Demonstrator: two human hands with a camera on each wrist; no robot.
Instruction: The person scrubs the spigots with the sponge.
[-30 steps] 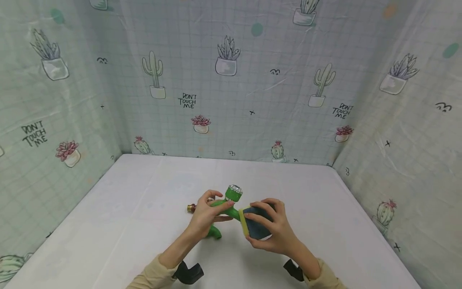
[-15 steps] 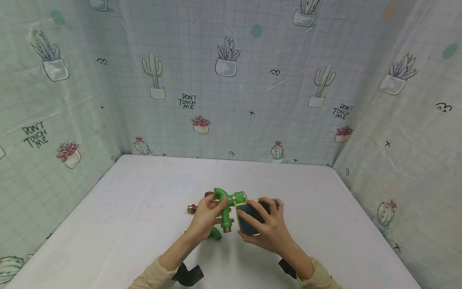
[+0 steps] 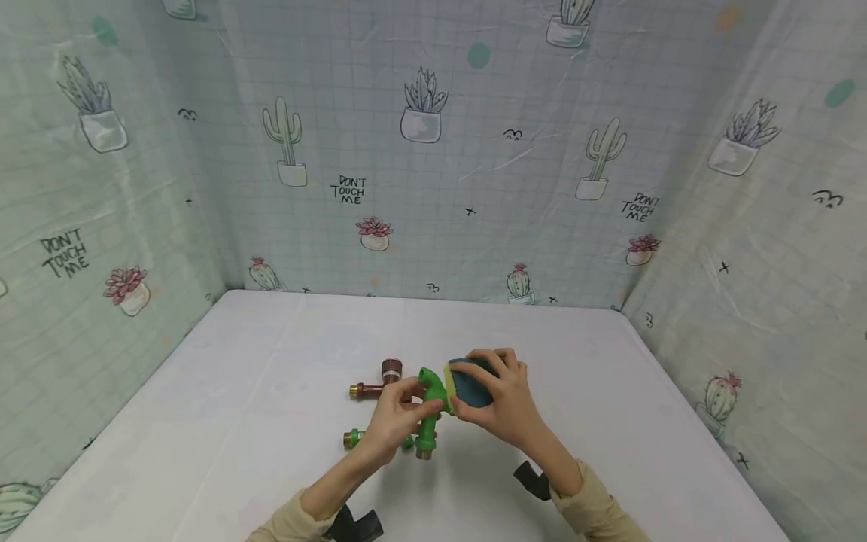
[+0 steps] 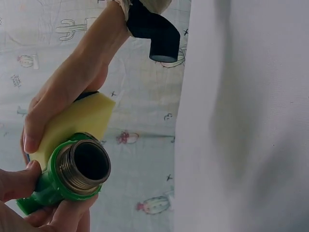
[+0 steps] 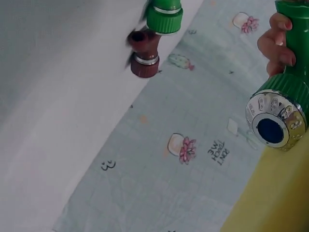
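Observation:
My left hand (image 3: 393, 423) holds a green tap (image 3: 427, 433) above the table, its brass threaded end pointing downward in the head view. In the left wrist view that threaded end (image 4: 79, 169) faces the camera. My right hand (image 3: 503, 403) grips a sponge (image 3: 472, 390), yellow with a dark blue side, right beside the tap. The sponge hides most of the tap's knob in the head view. From the right wrist, the green knob (image 5: 285, 89) with its silver cap shows next to the yellow sponge face (image 5: 275, 193); the exact contact is unclear.
A brown tap (image 3: 369, 391) lies on the white table (image 3: 284, 421) behind the left hand. A second green tap (image 3: 352, 439) lies nearer, partly covered by that hand. Cactus-print cloth (image 3: 420, 188) walls the table's back and sides. Black mounts sit at both wrists.
The left hand has turned the tap from slanting to upright, threaded end down, and lowered it slightly. The right hand has shifted the sponge up and left over the knob.

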